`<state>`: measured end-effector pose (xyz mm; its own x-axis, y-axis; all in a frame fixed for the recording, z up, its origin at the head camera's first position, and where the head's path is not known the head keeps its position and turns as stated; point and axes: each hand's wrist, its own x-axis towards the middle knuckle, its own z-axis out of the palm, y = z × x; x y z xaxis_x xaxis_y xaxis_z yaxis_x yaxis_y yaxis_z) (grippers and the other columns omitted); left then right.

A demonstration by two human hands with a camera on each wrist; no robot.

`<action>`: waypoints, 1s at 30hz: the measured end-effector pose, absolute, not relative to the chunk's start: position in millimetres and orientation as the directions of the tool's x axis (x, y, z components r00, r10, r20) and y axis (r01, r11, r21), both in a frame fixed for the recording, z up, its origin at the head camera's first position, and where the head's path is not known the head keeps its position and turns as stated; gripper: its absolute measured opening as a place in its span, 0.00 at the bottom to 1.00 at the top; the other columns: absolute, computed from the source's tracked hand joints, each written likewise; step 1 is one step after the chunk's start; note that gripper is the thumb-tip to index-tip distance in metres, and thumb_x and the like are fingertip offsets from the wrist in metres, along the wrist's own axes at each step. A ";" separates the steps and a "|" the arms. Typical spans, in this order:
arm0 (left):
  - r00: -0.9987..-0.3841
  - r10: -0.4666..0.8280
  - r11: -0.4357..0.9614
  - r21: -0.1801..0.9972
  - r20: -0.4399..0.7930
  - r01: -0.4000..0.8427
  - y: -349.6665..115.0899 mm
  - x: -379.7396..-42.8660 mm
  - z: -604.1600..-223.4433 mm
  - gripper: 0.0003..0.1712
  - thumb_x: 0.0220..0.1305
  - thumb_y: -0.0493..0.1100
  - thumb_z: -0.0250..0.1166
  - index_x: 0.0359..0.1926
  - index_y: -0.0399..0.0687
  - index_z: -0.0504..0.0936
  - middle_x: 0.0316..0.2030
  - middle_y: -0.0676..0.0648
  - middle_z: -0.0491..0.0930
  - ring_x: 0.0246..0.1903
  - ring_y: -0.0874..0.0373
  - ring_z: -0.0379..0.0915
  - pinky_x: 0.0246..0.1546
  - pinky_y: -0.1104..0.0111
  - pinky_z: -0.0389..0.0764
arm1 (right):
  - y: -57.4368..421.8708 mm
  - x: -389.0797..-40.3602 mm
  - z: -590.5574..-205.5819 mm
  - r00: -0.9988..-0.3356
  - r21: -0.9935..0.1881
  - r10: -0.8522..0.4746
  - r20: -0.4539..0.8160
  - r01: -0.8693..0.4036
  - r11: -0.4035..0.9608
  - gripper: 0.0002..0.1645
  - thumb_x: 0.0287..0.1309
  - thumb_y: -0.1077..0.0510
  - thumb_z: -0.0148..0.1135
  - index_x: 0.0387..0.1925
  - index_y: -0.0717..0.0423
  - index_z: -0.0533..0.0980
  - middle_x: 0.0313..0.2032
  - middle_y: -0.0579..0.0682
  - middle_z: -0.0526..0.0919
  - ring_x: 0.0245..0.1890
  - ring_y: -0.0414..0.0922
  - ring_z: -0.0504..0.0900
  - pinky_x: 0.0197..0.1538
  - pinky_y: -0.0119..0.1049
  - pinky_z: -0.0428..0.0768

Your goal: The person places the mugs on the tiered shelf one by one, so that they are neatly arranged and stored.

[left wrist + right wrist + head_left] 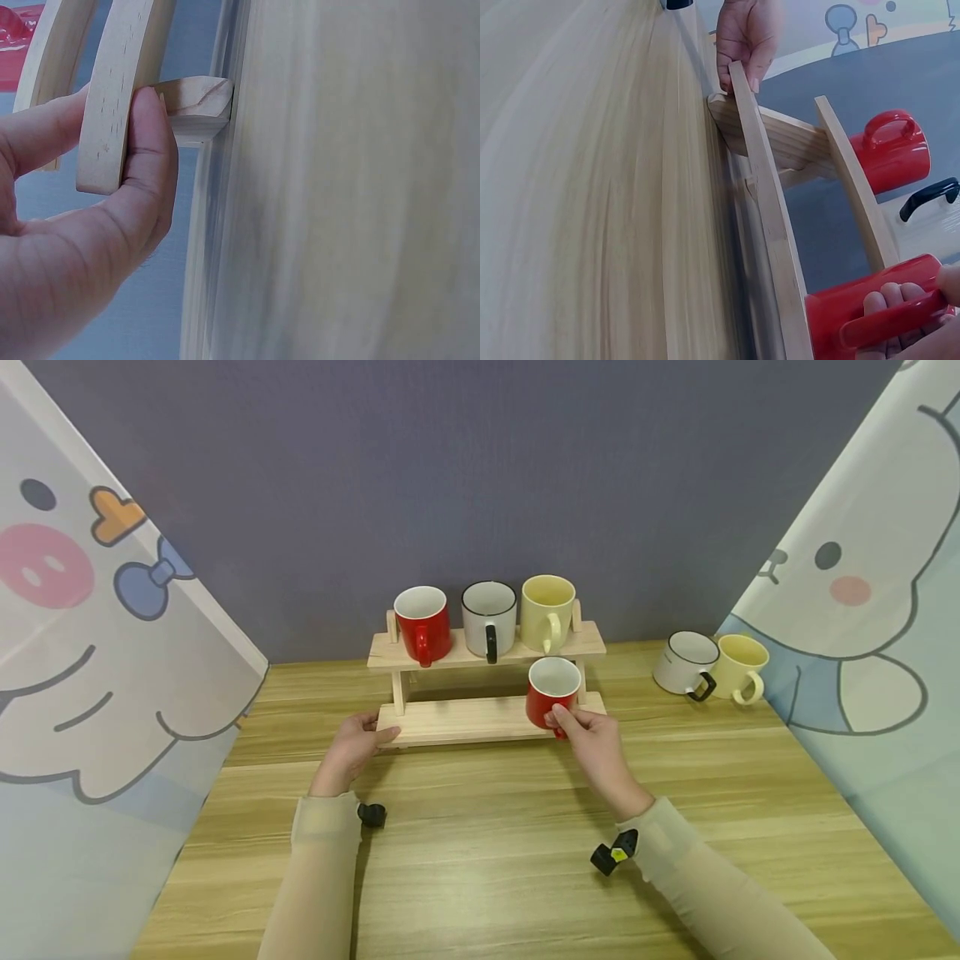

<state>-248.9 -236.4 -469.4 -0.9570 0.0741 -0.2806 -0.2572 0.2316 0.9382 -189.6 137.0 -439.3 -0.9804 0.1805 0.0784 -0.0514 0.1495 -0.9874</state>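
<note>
A two-tier wooden rack (457, 720) stands against the dark wall. My left hand (356, 745) pinches the left end of its lower shelf (105, 127) between thumb and fingers. At the right end of that shelf, my right hand (596, 752) holds a red mug (542, 703) by its handle (889, 321). The mug is upright with a white inside, and its base meets the lower shelf. On the upper shelf stand another red mug (435, 639), a white mug (476, 631) with a black handle and a yellow mug (532, 618), handles facing me.
To the right of the rack, a second white mug (673, 670) and a second yellow mug (726, 670) stand side by side on the wood-grain table (480, 860). Cartoon-printed panels (97, 635) flank the table on both sides. Small black cameras sit at both wrists.
</note>
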 end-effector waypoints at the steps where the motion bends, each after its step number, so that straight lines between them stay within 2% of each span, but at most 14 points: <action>1: -0.957 0.074 0.232 0.938 -0.282 -0.258 -236.2 -248.9 -469.3 0.43 0.74 0.41 0.65 0.75 0.24 0.52 0.60 0.33 0.67 0.50 0.49 0.73 0.54 0.54 0.76 | 137.1 -189.7 -439.5 -0.980 -0.989 0.183 0.077 -0.052 0.138 0.21 0.71 0.52 0.65 0.44 0.70 0.86 0.39 0.61 0.88 0.45 0.51 0.84 0.50 0.40 0.80; 10: -0.954 0.068 0.234 0.934 -0.294 -0.271 -236.5 -248.3 -468.0 0.45 0.73 0.41 0.65 0.76 0.24 0.48 0.65 0.31 0.61 0.55 0.45 0.69 0.58 0.52 0.73 | 141.0 -190.4 -440.9 -0.975 -0.995 0.217 0.045 -0.024 0.098 0.22 0.64 0.49 0.72 0.42 0.68 0.87 0.36 0.57 0.88 0.44 0.46 0.81 0.47 0.33 0.79; 17: -0.954 0.079 0.192 0.943 -0.290 -0.271 -235.3 -249.1 -470.0 0.44 0.74 0.39 0.65 0.76 0.24 0.49 0.62 0.32 0.64 0.55 0.47 0.69 0.58 0.55 0.74 | 148.2 -189.4 -443.0 -0.978 -0.992 0.202 0.053 -0.029 0.122 0.24 0.62 0.48 0.74 0.43 0.67 0.87 0.35 0.53 0.88 0.44 0.46 0.79 0.45 0.34 0.78; 19: -0.955 0.079 0.193 0.944 -0.287 -0.268 -235.0 -249.0 -470.3 0.44 0.73 0.39 0.65 0.76 0.23 0.49 0.61 0.33 0.65 0.54 0.47 0.70 0.57 0.56 0.75 | 149.7 -184.5 -434.8 -0.983 -0.991 0.181 0.042 -0.019 0.131 0.23 0.63 0.50 0.73 0.45 0.69 0.86 0.37 0.54 0.88 0.43 0.45 0.79 0.46 0.36 0.78; 25: -0.951 0.079 0.186 0.941 -0.301 -0.282 -233.7 -247.6 -467.3 0.45 0.74 0.40 0.64 0.76 0.24 0.47 0.64 0.32 0.63 0.57 0.46 0.68 0.60 0.53 0.72 | 163.4 -181.6 -434.5 -0.987 -0.977 0.153 0.054 -0.021 0.211 0.25 0.65 0.48 0.71 0.49 0.66 0.85 0.43 0.54 0.87 0.44 0.45 0.80 0.47 0.36 0.78; 30: -0.950 0.081 0.179 0.942 -0.301 -0.283 -234.0 -248.4 -467.5 0.45 0.74 0.39 0.64 0.76 0.24 0.47 0.63 0.31 0.64 0.58 0.43 0.69 0.60 0.52 0.73 | 175.2 -182.1 -437.2 -0.983 -0.969 0.161 0.086 -0.045 0.242 0.25 0.66 0.46 0.69 0.49 0.66 0.84 0.45 0.57 0.86 0.43 0.47 0.80 0.46 0.38 0.79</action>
<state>-248.4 -234.0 -467.5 -0.9502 0.0813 -0.3008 -0.2830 0.1786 0.9423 -182.1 175.2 -437.2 -0.9831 0.1614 0.0862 -0.0453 0.2422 -0.9692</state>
